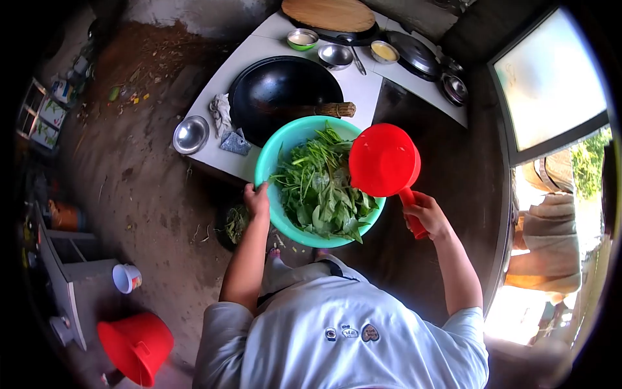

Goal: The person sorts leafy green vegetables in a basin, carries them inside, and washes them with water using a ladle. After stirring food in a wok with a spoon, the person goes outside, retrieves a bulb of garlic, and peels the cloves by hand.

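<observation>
Dipper [385,159], red, in the right hand [429,215], fingers wrapped round its handle — its cup over the right edge of a green basin [275,148]. Greens [321,191] heap inside, the left hand [258,200] gripping the rim — just at the counter [364,84]. Beyond, a brush [337,109] lies across the wok [278,81]; farther back sit three bowls [335,56] and a round board [329,14].

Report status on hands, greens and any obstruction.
Left hand gripping green basin at rim. Right hand holding red dipper by handle. Leafy greens heaped in basin. Dipper hiding part of basin's right rim from camera.
</observation>
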A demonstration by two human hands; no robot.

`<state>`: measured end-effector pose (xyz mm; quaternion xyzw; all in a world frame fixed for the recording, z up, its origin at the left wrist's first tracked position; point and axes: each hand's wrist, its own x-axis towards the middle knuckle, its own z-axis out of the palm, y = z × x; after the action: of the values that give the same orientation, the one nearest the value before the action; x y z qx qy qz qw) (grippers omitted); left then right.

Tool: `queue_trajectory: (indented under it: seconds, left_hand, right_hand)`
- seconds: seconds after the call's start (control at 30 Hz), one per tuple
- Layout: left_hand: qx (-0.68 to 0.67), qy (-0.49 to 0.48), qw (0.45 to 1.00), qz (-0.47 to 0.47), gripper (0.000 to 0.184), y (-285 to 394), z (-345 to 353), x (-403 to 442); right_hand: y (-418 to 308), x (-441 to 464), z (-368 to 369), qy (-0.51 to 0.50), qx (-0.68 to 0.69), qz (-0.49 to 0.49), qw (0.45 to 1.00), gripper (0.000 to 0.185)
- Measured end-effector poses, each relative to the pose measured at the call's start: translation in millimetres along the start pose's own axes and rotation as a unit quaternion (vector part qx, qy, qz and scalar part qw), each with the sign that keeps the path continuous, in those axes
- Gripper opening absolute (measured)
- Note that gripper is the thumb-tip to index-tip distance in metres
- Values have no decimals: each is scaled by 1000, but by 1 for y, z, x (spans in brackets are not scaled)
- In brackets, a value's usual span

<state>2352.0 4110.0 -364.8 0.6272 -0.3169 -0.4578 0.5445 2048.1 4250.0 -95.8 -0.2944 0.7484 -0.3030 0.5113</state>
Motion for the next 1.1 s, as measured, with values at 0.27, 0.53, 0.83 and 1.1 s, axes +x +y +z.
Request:
queue_trajectory:
  seconds: [0.27,0.53,0.83,1.1]
  left_hand:
    - [12,89,996,-2,19,-12,11,-35]
    - [149,95,984,4,20,32,17,-56]
    - [161,68,985,15,37,8,8,-45]
    - [219,66,973,20,19,46,17,-60]
  right_hand:
    - [-20,48,-36,-35,-156,-121,980,37]
    - [-19,55,-44,82,-329,-421,841,54]
    - [7,66,-40,167,-320,-411,837,45]
    - [94,161,-18,-53,312,-117,941,21]
